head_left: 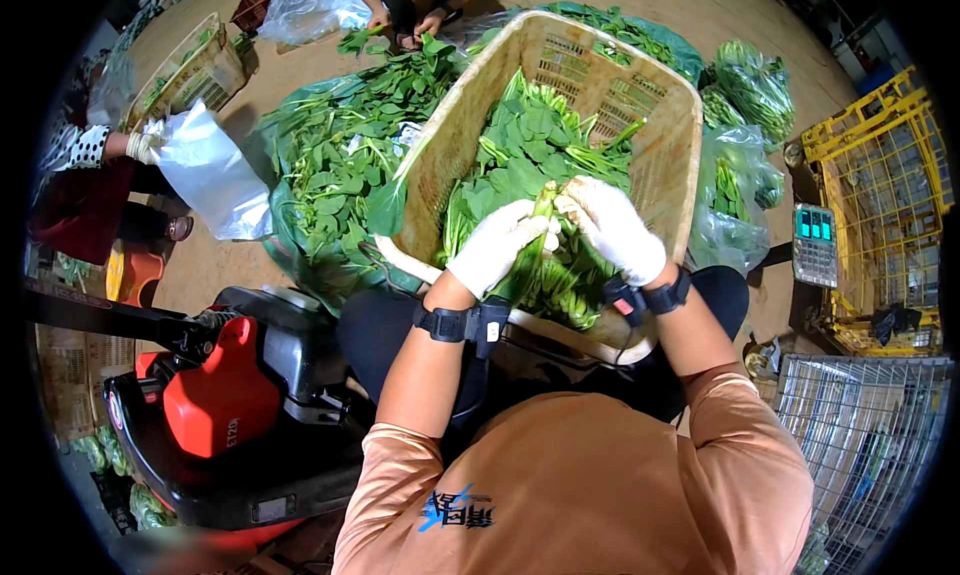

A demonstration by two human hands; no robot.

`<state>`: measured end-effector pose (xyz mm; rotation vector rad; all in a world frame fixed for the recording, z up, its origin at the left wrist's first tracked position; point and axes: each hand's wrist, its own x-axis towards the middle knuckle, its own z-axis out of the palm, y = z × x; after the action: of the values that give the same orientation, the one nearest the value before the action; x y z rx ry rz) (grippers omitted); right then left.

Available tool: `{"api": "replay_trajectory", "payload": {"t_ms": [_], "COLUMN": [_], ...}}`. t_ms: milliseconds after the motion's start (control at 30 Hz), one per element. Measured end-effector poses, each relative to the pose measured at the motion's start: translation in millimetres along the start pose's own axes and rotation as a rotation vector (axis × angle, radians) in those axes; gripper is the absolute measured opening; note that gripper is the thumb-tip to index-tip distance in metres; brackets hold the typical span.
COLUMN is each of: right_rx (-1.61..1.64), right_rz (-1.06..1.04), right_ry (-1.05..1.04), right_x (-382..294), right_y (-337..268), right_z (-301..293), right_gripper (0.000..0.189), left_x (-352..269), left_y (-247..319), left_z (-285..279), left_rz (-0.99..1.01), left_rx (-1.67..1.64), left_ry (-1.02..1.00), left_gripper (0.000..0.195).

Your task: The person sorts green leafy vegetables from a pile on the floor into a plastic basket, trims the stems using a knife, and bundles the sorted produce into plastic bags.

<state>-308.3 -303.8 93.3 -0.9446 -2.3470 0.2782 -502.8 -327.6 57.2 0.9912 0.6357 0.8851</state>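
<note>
Both hands wear white gloves and work over the near end of a worn cream plastic crate (664,166). My left hand (501,246) grips a leafy green stalk (545,198), its pale cut end up and its leaves hanging down. At that cut end, the fingers of my right hand (616,228) are pinched together, touching or very near the stalk; what lies between the fingertips is hidden. Below and beyond, bunched leafy greens (529,136) fill much of the crate, with the stems of several facing the far side.
Loose greens (337,162) lie on a green sheet left of the crate. Bagged greens (750,95) and a digital scale (815,245) stand right, near a yellow wire cage (881,200). A red-black pallet jack (225,395) sits close left. Co-workers' hands (431,21) show beyond.
</note>
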Motion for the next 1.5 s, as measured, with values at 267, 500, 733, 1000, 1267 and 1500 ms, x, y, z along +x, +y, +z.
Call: {"api": "replay_trajectory", "payload": {"t_ms": [267, 500, 733, 1000, 1267, 1500], "right_rx": [-0.057, 0.657, -0.436, -0.251, 0.823, 1.148], "right_rz": [-0.212, 0.152, 0.734, 0.866, 1.160, 0.781], "right_ry": [-0.182, -0.297, -1.107, -0.727, -0.499, -0.632], "right_x": [165, 285, 42, -28, 44, 81], "right_y": [82, 27, 143, 180, 125, 37], "right_z": [15, 33, 135, 149, 15, 10], "right_gripper": [0.031, 0.027, 0.033, 0.034, 0.025, 0.049], "left_x": [1, -38, -36, 6, 23, 19], "left_y": [29, 64, 59, 50, 27, 25], "left_z": [-22, -70, -80, -70, -52, -37], "left_rz": [0.101, 0.730, 0.766, 0.543, 0.439, 0.517], "left_rx": [-0.291, -0.160, -0.163, -0.057, 0.339, 1.323], "left_ry": [0.356, 0.781, 0.863, 0.671, 0.382, 0.452], "left_gripper": [0.025, 0.026, 0.025, 0.024, 0.038, 0.053]}}
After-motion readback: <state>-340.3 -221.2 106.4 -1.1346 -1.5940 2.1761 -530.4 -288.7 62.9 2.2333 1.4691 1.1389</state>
